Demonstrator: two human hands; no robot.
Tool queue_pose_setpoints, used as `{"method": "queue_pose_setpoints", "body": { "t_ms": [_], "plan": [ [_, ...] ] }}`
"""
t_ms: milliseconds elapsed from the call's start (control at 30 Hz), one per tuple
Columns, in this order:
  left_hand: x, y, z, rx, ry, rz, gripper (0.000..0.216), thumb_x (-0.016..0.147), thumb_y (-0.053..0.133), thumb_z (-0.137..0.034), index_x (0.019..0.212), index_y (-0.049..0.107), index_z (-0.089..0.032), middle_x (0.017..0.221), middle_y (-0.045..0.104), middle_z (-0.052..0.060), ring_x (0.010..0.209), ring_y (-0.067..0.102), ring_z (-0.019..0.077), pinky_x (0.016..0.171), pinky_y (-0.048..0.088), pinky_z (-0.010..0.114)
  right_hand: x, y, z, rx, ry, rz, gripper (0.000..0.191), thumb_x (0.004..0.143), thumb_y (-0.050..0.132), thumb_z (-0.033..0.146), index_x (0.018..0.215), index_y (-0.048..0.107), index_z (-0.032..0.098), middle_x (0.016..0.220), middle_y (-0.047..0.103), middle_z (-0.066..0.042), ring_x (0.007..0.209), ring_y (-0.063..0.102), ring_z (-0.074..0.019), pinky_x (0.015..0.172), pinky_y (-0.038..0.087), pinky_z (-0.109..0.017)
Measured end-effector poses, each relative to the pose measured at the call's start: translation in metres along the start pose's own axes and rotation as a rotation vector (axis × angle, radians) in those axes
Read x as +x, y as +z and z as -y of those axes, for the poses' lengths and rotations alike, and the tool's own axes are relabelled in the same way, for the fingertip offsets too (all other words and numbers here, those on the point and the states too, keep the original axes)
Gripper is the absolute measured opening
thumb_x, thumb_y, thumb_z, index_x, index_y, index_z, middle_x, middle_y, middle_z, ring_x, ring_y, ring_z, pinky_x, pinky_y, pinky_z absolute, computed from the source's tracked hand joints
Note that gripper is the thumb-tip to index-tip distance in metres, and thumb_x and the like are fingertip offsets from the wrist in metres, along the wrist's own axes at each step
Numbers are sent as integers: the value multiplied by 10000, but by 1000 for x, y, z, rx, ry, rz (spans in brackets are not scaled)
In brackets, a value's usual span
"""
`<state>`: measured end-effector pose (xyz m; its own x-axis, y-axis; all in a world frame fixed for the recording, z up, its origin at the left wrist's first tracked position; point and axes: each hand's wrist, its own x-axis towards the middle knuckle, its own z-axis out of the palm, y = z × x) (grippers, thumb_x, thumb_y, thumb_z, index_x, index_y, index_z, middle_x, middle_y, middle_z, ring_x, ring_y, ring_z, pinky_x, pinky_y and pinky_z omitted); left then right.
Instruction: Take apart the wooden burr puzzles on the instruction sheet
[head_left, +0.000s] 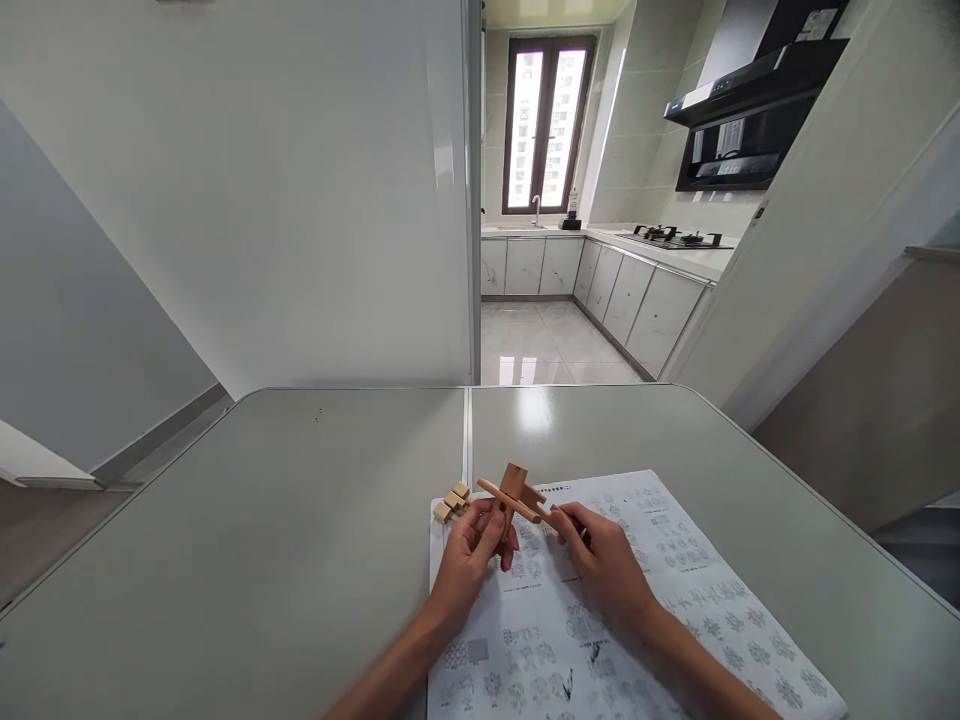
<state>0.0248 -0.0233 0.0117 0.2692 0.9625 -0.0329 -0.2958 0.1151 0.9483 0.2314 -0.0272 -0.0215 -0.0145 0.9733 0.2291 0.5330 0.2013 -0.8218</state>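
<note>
Over a printed sheet point(540, 640), my left hand point(480, 540) is closed round the near side of several joined wooden puzzle pieces point(514, 483). They cross one another: a long rounded stick slants down to the right, and a flat block stands up behind it. My right hand point(592, 550) pinches the right end of a notched wooden piece point(534, 497) that meets the others; whether it is locked into them I cannot tell. Fingers hide part of the wood. Just left of my left hand, a cluster of paler wooden blocks point(452, 502) lies on the sheet's corner.
Rows of small line diagrams cover the sheet, which lies on a pale grey table point(300, 540) with a seam point(468, 430) down its middle. Past the far edge, a doorway opens on a kitchen with cabinets point(630, 300), a gas hob point(675, 238) and a window point(546, 125).
</note>
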Motion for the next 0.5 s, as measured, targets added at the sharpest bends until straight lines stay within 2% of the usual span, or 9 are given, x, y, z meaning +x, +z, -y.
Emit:
{"method": "queue_pose_setpoints", "body": {
  "t_ms": [267,500],
  "plan": [
    [-1,3,1,90,18,75,437,940,672,-556,1083,608,-148,733,619,7,591,495,107,606,418,256,-3,3,-1,-77,-30,40,447,1075,395,534,929,680,222,804,741,-57,664,651,-221,628,454,-297],
    [1,1,7,132,30,83,435,953,646,-564,1080,600,-151,732,617,1,580,493,100,591,411,249,-3,5,-3,-122,-56,44,445,1081,376,515,965,691,223,862,758,-69,737,691,-240,648,467,-303]
  ]
}}
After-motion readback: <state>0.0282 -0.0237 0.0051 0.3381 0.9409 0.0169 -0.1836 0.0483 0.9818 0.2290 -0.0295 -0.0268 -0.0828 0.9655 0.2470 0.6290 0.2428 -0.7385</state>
